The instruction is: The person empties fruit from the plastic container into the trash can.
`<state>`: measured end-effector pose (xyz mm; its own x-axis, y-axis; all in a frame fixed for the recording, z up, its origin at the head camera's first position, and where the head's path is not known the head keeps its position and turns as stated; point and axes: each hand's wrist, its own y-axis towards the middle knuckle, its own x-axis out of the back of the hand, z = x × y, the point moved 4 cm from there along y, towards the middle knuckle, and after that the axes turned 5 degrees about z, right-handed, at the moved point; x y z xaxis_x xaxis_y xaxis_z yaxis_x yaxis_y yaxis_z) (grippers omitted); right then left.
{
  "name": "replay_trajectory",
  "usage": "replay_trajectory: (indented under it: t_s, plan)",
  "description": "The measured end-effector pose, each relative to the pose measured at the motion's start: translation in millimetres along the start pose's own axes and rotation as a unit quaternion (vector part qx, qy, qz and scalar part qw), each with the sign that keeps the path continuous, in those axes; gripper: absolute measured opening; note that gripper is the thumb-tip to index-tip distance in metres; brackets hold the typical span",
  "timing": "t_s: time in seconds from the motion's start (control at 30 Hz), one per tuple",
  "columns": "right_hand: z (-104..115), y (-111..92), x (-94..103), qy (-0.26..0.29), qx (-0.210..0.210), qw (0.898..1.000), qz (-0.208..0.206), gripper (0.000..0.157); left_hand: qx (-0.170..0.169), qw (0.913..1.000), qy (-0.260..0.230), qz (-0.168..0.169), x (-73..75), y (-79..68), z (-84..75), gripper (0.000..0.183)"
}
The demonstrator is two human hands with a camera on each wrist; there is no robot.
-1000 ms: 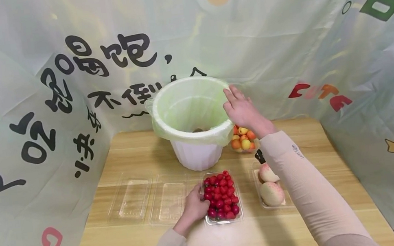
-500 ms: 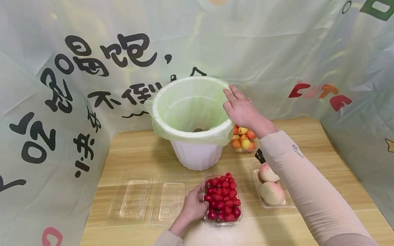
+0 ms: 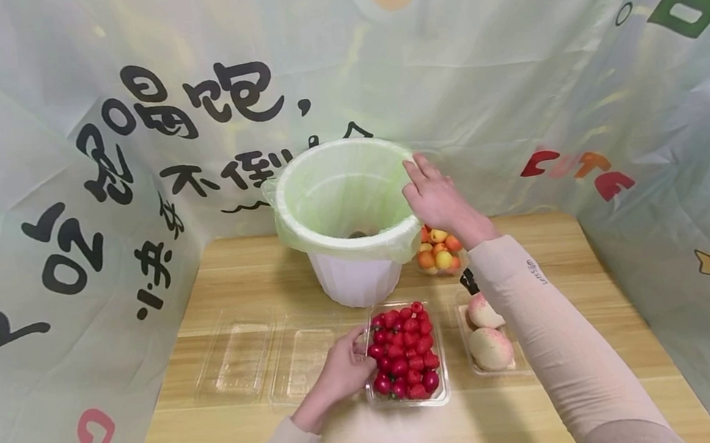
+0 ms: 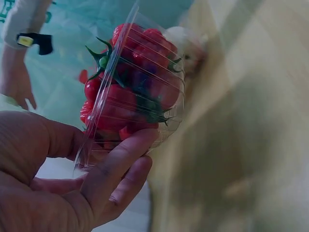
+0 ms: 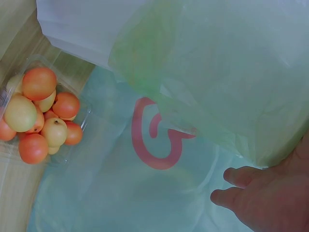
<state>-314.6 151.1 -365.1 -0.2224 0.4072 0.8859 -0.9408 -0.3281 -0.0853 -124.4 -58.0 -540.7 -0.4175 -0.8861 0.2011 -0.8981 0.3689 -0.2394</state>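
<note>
My left hand (image 3: 344,365) pinches the left rim of a clear plastic fruit box (image 3: 440,388), thumb on one side and fingers on the other. Small red fruits (image 4: 118,104) with green stems fill it; the left wrist view shows the box raised off the table and tilted. On the right rim of a white bin (image 3: 358,276), lined with a thin green bag (image 3: 326,203), rests my right hand (image 3: 435,197), its fingers fairly straight. Two of its fingertips (image 5: 224,197) show outside the bag in the right wrist view. Something dark lies at the bin's bottom, too small to name.
Two clear plastic trays (image 3: 238,350) lie side by side at the left of the wooden table (image 3: 189,441). A box of peaches (image 3: 490,349) stands on the right. Orange and yellow fruits (image 5: 38,104) sit in another box beside the bin. Printed cloth walls surround the table.
The box of red fruits has risen and shifted slightly right in my left hand, and it tilts more. The right hand has stayed on the bin's rim.
</note>
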Motion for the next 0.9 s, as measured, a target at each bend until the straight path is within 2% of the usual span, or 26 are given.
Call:
replay_trajectory:
  t_s: [0.37, 0.9]
  plan:
    - [-0.2, -0.3, 0.5, 0.000, 0.001, 1.000, 0.000, 0.069, -0.023, 0.9997, -0.009, -0.007, 19.6, -14.4, -36.7, 0.076]
    - [-0.8, 0.0, 0.0, -0.002, -0.001, 1.000, 0.000, 0.069, -0.036, 0.9988, 0.021, -0.027, 46.1, -32.5, -82.2, 0.075]
